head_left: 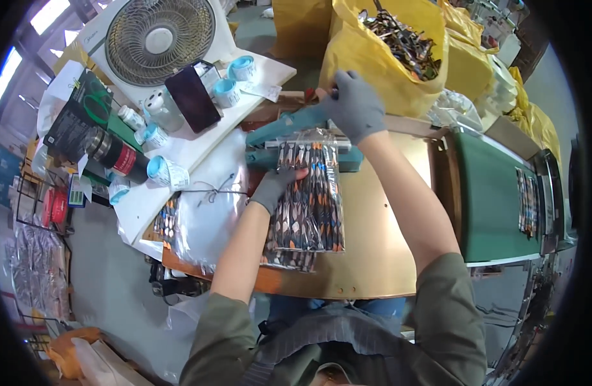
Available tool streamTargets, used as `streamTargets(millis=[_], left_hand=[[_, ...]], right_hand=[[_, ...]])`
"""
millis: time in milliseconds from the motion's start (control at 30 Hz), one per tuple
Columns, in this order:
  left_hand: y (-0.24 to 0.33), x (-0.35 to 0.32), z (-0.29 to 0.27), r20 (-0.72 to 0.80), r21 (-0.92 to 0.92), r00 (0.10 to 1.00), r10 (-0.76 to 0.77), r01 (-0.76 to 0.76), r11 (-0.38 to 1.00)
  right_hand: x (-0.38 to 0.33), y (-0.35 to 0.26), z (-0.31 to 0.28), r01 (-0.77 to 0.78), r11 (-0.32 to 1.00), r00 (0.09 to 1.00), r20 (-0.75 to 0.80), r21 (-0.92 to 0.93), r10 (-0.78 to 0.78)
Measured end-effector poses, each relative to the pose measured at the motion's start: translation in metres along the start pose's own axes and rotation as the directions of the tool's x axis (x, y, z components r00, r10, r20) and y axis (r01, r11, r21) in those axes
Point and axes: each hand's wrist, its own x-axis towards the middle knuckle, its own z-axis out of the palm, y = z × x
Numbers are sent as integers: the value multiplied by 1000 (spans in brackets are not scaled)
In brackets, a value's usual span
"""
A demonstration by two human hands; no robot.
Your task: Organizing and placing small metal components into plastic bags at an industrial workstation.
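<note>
From my remote view, the broad brass-topped bench [386,225] fills the middle, with a big yellow bag [347,61] beyond it. Left on the bench lies a tied heap of clear film [203,225]. At the far side stands the teal sealer [289,123], its arm raised. The pack [312,219] lies flat before it, far end at the sealer, overlapping another pack [296,261]. I have the left hand [271,188] on the pack's left edge, thumb pressed on top, fingers hidden beneath. The right hand [357,108] is curled at the arm's end; whether it grips or merely rests, I can't tell. I'd judge the pack light, fairly stiff along its rows, slippery, its film easily creased; better held by both long edges, clear of the far end.
</note>
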Motion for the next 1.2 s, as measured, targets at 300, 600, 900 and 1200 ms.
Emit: streamTargets(millis=[300, 600, 900, 1200], left_hand=[[-43, -22, -7, -98, 478, 898, 429, -335, 812], [-73, -47, -24, -322, 771, 783, 533, -109, 627], [-92, -63, -48, -458, 673, 761, 460, -42, 739], [-108, -232, -54, -145, 24, 861, 487, -489, 872]], right_hand=[[-41, 74, 63, -175, 952, 966, 145, -251, 215], [-44, 72, 62, -219, 958, 960, 137, -185, 246], [-196, 30, 84, -577, 765, 735, 592, 287, 332], [-315, -81, -7, -898, -330, 400, 852, 290, -337]])
